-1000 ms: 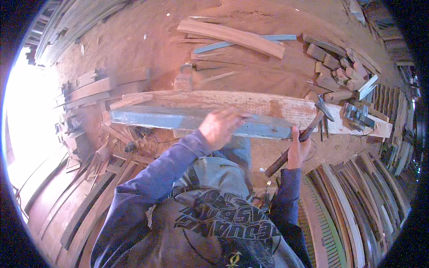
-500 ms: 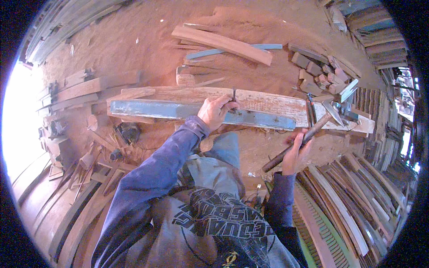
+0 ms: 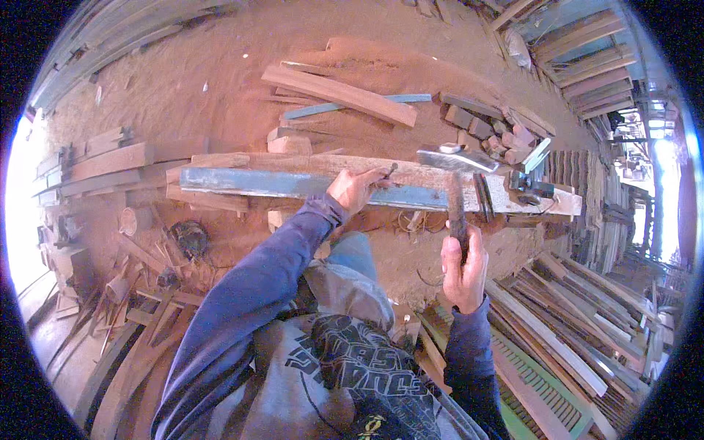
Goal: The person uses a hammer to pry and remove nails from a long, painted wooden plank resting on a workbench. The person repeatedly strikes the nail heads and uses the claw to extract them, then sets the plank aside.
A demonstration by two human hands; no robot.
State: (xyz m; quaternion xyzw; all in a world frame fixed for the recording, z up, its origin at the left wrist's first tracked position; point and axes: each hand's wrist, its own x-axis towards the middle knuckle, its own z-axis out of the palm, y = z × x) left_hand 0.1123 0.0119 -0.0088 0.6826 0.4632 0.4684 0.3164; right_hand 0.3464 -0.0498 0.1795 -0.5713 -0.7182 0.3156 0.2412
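Note:
My left hand (image 3: pixel 352 189) rests at the middle of a long worn plank (image 3: pixel 337 163), pinching a thin dark spike (image 3: pixel 392 171) that looks like a nail. Its lower end is hard to make out. A blue-painted strip of wood (image 3: pixel 257 182) lies along the plank's near side, under that hand. My right hand (image 3: pixel 464 268) is closed round the dark handle of a hammer (image 3: pixel 457 209). The hammer's metal head (image 3: pixel 458 158), blurred by motion, is above the plank, to the right of the spike and apart from it.
Several dark thin bars (image 3: pixel 482 196) lie across the plank near a black tool (image 3: pixel 529 187). Beyond is a pile of short wood blocks (image 3: pixel 499 132) and a loose board (image 3: pixel 341 95). A green slatted panel (image 3: pixel 535 374) lies at lower right among long boards.
The hammer has turned from slanting rightward to nearly upright, its head moving left toward my left hand. The spike now leans more in my left fingers. The view has shifted somewhat.

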